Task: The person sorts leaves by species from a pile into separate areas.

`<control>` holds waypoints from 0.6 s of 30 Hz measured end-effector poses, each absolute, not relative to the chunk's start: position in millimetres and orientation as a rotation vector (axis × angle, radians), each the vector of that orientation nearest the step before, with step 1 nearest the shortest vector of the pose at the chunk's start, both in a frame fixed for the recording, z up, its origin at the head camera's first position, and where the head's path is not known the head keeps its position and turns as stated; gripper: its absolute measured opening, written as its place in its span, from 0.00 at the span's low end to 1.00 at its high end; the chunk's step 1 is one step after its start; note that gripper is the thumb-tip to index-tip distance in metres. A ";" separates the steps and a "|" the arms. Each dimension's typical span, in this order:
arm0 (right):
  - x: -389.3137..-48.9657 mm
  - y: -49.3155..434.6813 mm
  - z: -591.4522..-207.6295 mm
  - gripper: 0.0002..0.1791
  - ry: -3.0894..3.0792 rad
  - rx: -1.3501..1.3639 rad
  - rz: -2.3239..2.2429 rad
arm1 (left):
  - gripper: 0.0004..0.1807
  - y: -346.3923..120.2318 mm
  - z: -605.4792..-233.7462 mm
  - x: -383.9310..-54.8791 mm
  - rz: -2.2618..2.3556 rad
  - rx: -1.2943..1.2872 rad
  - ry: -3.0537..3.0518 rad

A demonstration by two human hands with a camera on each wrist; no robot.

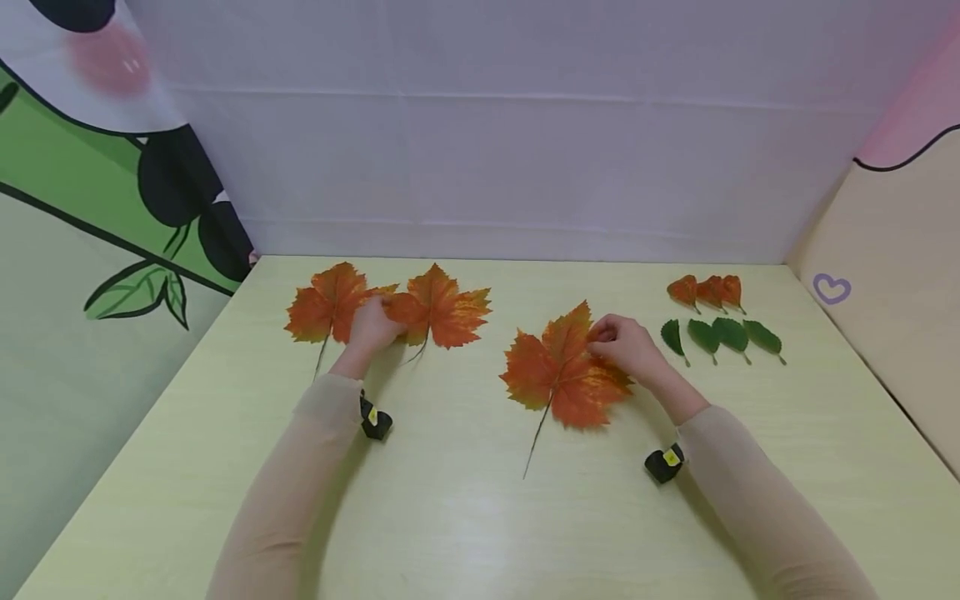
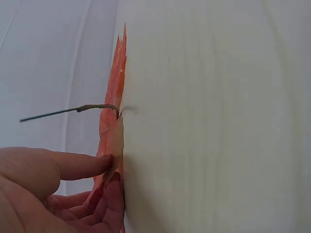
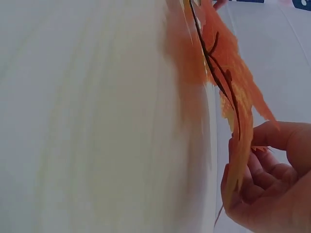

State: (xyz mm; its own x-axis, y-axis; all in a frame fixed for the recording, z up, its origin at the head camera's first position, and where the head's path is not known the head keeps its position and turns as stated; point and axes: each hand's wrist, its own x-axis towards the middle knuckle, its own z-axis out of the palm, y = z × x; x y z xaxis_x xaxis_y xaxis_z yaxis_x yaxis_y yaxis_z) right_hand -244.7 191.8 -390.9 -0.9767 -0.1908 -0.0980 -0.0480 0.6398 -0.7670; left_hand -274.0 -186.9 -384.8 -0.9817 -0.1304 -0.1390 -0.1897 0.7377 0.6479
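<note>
My left hand pinches the left lobe of an orange maple leaf at the back of the table. In the left wrist view, thumb and fingers hold that leaf by its edge, its thin stem sticking out sideways. Another orange maple leaf lies just left of this hand. With my right hand I pinch the right edge of a larger maple leaf, whose long stem points toward me. The right wrist view shows this leaf raised off the tabletop, with the thumb on one face and fingers behind.
At the back right of the pale table, several small orange leaves lie in a row. Below them is a row of several small green leaves. A lilac cloth backdrop rises behind the table's far edge.
</note>
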 end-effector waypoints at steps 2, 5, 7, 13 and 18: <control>-247.6 189.4 -390.0 0.13 2.715 -0.212 -1.222 | 0.33 -187.1 -386.1 -275.0 1.023 -0.239 2.851; -254.2 185.5 -386.2 0.13 2.761 -0.231 -1.183 | 0.31 -185.8 -386.3 -276.5 0.945 -0.178 2.865; -260.4 183.3 -383.1 0.13 2.783 -0.237 -1.165 | 0.30 -185.0 -386.5 -277.5 0.910 -0.147 2.868; -284.6 179.0 -375.4 0.13 2.805 -0.203 -1.184 | 0.31 -184.4 -388.0 -278.6 0.945 -0.169 2.832; -306.2 175.5 -373.2 0.13 2.825 -0.157 -1.200 | 0.32 -185.7 -387.5 -276.2 0.952 -0.166 2.823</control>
